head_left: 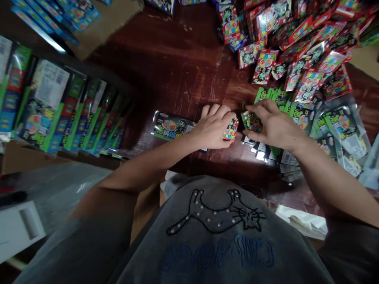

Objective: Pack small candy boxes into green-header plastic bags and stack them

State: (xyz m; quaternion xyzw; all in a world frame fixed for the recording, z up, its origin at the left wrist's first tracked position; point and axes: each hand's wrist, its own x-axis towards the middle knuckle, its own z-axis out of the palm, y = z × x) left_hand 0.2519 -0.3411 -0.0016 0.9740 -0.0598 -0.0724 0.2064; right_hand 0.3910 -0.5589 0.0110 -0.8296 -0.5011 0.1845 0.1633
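Note:
My left hand [213, 128] is closed, palm down, around a small red box [231, 130] with a colourful print; one end of the box sticks out. Beneath that hand and wrist lies a flat black-and-green printed packet [170, 125], partly covered. A short distance to the right, my right hand [275, 123] grips a small green patterned box [251, 120] between thumb and fingers. Under and beyond the right hand are several black-and-green packets [300, 116], some in clear plastic.
A big heap of small red boxes [310, 51] covers the back right of the dark red table [177, 71]. Packed black-and-green packages [44, 106] stand in a row at left. Blue boxes [77, 14] sit in cardboard at the back left. Clear-wrapped packets [343, 126] lie at right.

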